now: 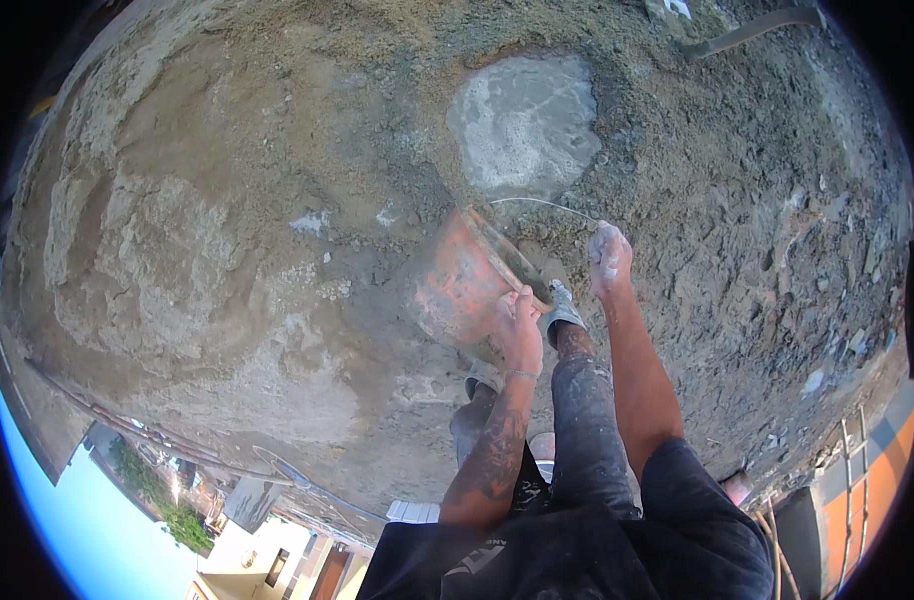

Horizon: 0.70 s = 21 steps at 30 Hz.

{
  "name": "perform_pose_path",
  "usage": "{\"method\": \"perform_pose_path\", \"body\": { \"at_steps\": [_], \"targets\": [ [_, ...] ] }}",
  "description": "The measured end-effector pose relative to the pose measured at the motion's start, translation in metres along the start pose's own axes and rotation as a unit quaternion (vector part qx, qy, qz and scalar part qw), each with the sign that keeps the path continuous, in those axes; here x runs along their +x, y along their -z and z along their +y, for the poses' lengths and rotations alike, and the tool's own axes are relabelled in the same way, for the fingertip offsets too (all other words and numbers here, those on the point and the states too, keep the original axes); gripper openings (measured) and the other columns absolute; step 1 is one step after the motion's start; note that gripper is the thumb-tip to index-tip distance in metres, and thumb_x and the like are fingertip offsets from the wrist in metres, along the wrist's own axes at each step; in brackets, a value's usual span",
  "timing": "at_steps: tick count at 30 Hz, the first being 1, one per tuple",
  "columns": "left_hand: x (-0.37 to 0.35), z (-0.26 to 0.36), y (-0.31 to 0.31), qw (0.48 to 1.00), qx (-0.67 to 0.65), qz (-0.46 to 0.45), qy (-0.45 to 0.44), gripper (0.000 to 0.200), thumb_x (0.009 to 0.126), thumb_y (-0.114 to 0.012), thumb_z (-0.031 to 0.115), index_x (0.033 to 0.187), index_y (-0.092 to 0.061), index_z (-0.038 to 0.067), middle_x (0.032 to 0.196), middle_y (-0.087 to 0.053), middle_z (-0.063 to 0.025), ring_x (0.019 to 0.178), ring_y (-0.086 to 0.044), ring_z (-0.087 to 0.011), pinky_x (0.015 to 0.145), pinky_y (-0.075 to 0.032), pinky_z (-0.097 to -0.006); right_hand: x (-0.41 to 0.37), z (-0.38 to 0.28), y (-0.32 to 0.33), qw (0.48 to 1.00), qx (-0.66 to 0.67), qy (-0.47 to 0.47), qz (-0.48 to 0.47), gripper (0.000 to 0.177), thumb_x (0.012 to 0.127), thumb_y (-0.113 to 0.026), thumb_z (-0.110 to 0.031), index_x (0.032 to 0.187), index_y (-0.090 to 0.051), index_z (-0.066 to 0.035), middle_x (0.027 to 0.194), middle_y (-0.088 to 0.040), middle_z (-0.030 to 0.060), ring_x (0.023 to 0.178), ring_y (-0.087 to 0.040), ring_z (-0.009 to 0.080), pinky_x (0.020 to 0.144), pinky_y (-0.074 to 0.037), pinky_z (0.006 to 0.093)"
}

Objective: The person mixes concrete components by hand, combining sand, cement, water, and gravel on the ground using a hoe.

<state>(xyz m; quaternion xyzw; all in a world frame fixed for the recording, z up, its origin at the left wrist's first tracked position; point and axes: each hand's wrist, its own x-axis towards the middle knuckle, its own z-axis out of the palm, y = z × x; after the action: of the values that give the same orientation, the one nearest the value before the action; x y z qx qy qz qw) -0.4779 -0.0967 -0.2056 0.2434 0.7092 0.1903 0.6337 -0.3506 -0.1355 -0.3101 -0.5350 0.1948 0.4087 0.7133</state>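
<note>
An orange, cement-smeared bucket (462, 280) is tilted on its side, its mouth turned toward the upper right. My left hand (520, 325) is closed on the bucket's side close to the rim. The thin wire bucket handle (542, 202) stretches out from the rim to my right hand (609, 252), whose whitened fingers are wrapped round it. Beyond the bucket lies a pool of grey, frothy water (525, 125) in a hollow of the sandy mix (377, 110). Most of the bucket's inside is hidden from me.
Rough sand and gravel spread all around, with a pale heap (167, 260) at the left. A curved strip (752, 32) lies at the top right. My shoe (562, 308) stands right beside the bucket. Thin poles (847, 500) are at the lower right, and a building (277, 560) shows at the lower left.
</note>
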Motion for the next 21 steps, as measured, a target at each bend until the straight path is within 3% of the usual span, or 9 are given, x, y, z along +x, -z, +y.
{"method": "perform_pose_path", "body": {
  "at_steps": [6, 11, 14, 16, 19, 21],
  "targets": [
    [0.000, -0.017, 0.052, 0.998, 0.062, 0.030, -0.001, 0.034, 0.082, -0.053, 0.028, 0.097, -0.046, -0.001, 0.091, -0.047, -0.0096, 0.085, -0.048, -0.0175, 0.076, -0.044, -0.0315, -0.016, 0.012, 0.007, 0.999, -0.015, -0.027, -0.020, 0.012, 0.080, -0.054, -0.018, 0.073, -0.050, -0.009, 0.059, -0.034, -0.0065, 0.049, -0.030, 0.0045, 0.043, -0.023, 0.0205],
    [-0.003, -0.047, 0.160, 0.990, 0.055, 0.129, -0.005, 0.024, 0.082, -0.054, 0.027, 0.084, -0.049, 0.004, 0.074, -0.051, -0.0051, 0.064, -0.052, -0.0130, 0.057, -0.046, -0.0262, -0.055, 0.014, -0.001, 0.990, -0.084, -0.084, -0.075, 0.017, 0.083, -0.051, -0.017, 0.069, -0.044, -0.011, 0.059, -0.030, -0.0067, 0.050, -0.027, 0.0042, 0.046, -0.024, 0.0216],
    [-0.020, -0.067, 0.215, 0.991, 0.044, 0.127, -0.001, 0.024, 0.082, -0.054, 0.027, 0.081, -0.050, 0.004, 0.072, -0.052, -0.0058, 0.061, -0.053, -0.0136, 0.054, -0.046, -0.0270, -0.081, 0.028, -0.002, 0.979, -0.117, -0.101, -0.132, 0.015, 0.081, -0.052, -0.020, 0.071, -0.048, -0.010, 0.060, -0.033, -0.0063, 0.050, -0.030, 0.0046, 0.045, -0.025, 0.0203],
    [-0.036, -0.087, 0.235, 0.984, 0.022, 0.175, -0.023, 0.025, 0.081, -0.056, 0.027, 0.080, -0.051, 0.002, 0.071, -0.053, -0.0053, 0.060, -0.052, -0.0128, 0.054, -0.045, -0.0268, -0.120, 0.034, -0.029, 0.969, -0.161, -0.100, -0.156, 0.018, 0.082, -0.052, -0.020, 0.069, -0.046, -0.009, 0.060, -0.033, -0.0053, 0.050, -0.030, 0.0056, 0.046, -0.026, 0.0212],
    [-0.067, -0.103, 0.268, 0.970, 0.077, 0.230, 0.013, 0.029, 0.077, -0.060, 0.027, 0.083, -0.052, -0.001, 0.071, -0.054, -0.0058, 0.063, -0.053, -0.0142, 0.058, -0.045, -0.0294, -0.178, 0.057, -0.057, 0.923, -0.220, -0.120, -0.291, 0.026, 0.082, -0.052, -0.016, 0.059, -0.041, -0.011, 0.056, -0.031, -0.0037, 0.049, -0.030, 0.0068, 0.046, -0.025, 0.0222],
    [-0.076, -0.140, 0.290, 0.962, -0.052, 0.268, -0.024, 0.031, 0.075, -0.061, 0.028, 0.083, -0.054, -0.001, 0.072, -0.056, -0.0089, 0.067, -0.055, -0.0161, 0.063, -0.044, -0.0306, -0.212, 0.073, -0.077, 0.885, -0.267, -0.120, -0.362, 0.020, 0.079, -0.049, -0.013, 0.061, -0.040, -0.012, 0.054, -0.030, -0.0039, 0.047, -0.029, 0.0069, 0.043, -0.024, 0.0224]
  ]
}}
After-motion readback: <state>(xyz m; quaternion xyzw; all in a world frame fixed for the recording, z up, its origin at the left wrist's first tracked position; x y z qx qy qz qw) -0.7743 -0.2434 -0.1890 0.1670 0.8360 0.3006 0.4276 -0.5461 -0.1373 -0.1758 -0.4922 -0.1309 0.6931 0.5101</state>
